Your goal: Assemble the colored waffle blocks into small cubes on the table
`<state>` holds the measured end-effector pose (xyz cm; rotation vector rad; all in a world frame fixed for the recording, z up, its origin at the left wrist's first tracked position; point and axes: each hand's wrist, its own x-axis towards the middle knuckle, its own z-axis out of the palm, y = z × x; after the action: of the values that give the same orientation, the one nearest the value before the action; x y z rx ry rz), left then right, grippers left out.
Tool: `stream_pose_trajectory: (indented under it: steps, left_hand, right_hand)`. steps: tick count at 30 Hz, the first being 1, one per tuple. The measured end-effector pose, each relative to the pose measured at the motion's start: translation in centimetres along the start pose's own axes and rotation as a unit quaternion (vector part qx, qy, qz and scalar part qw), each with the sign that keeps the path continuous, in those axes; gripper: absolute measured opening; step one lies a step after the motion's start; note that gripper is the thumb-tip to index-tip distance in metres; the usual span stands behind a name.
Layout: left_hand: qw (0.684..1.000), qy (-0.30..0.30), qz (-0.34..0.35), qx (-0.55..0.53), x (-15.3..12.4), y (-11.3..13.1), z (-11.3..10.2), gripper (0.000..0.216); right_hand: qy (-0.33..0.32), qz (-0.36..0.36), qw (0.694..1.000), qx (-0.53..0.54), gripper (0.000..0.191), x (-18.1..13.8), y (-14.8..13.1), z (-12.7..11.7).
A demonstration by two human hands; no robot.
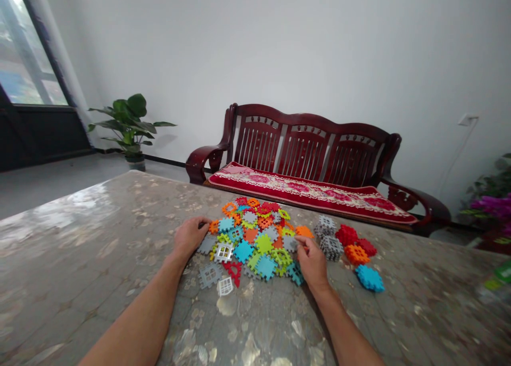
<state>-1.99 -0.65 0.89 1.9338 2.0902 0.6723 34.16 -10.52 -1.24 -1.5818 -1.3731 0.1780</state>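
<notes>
A heap of interlocking plastic tiles (pixel 243 251) in blue, green, grey, orange and red lies between my hands. My left hand (pixel 192 235) rests at the heap's left edge, fingers curved with a gap at the thumb. It is nearest to an orange tile (pixel 214 227) and a flat grey tile (pixel 206 244); no tile shows in its grip. At the right edge, my right hand (pixel 312 258) pinches the side of a grey tile (pixel 289 243) between thumb and forefinger. Closest to me lie a white window tile (pixel 225 286) and a grey window tile (pixel 211 275).
Right of my right hand stand sorted stacks: grey tiles (pixel 331 247), red tiles (pixel 346 235), orange tiles (pixel 356 254) and blue tiles (pixel 369 278). The patterned table (pixel 120 249) reaches towards a wooden bench (pixel 305 142). A blurred bottle (pixel 499 281) is at the far right.
</notes>
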Motion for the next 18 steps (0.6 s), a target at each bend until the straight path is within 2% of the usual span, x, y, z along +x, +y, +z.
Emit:
stream_pose_trajectory:
  steps: [4,9,14,18]
  left_hand:
    - [1.000,0.001,0.006,0.000,0.0,-0.1,0.1,0.031]
    - [1.000,0.001,0.002,-0.001,-0.1,0.0,-0.1,0.031]
    - [1.000,-0.001,0.003,0.004,-0.1,0.2,-0.2,0.031]
    - [1.000,0.002,-0.005,0.000,-0.2,0.2,-0.1,0.032]
  right_hand:
    - [-0.013,-0.047,0.994,-0.094,0.036,1.3,-0.1,-0.2]
    - [-0.085,-0.107,0.974,-0.181,0.047,2.5,0.2,0.5]
    - [-0.149,-0.111,0.952,-0.244,0.053,3.9,0.5,1.3]
    - [-0.186,-0.117,0.943,-0.248,0.052,5.2,0.5,1.2]
